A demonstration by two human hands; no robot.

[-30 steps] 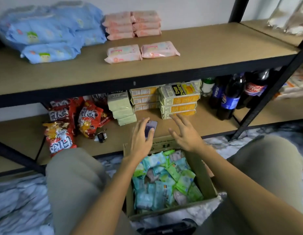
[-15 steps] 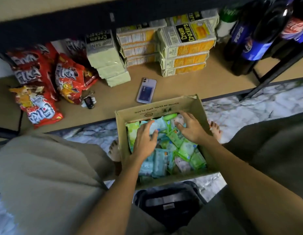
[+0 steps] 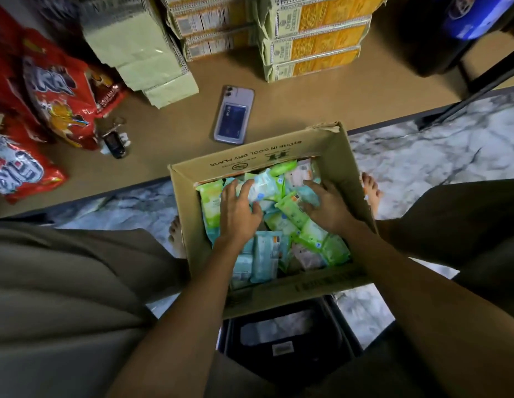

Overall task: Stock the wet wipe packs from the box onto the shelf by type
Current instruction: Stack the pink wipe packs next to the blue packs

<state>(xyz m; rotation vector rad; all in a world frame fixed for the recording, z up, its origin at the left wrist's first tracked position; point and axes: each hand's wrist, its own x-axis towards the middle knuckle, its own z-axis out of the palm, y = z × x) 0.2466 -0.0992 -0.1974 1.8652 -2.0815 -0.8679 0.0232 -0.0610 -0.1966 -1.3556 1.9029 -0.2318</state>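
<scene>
While the cardboard box [image 3: 330, 156] on the floor looks full of mixed green and blue wet wipe packs [image 3: 267, 254], both the left hand [image 3: 238, 208] and right hand [image 3: 327, 206] rest spread-fingered on the pile, gripping nothing, so stocking seems barely begun.

Dim, shadowed view; edges blurred and bent by wide-angle distortion.

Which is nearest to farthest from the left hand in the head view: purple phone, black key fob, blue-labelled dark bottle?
From the left hand:
1. Purple phone, straight ahead on the shelf board.
2. Black key fob, ahead and left, beside the red snack bags.
3. Blue-labelled dark bottle, far right corner.
</scene>
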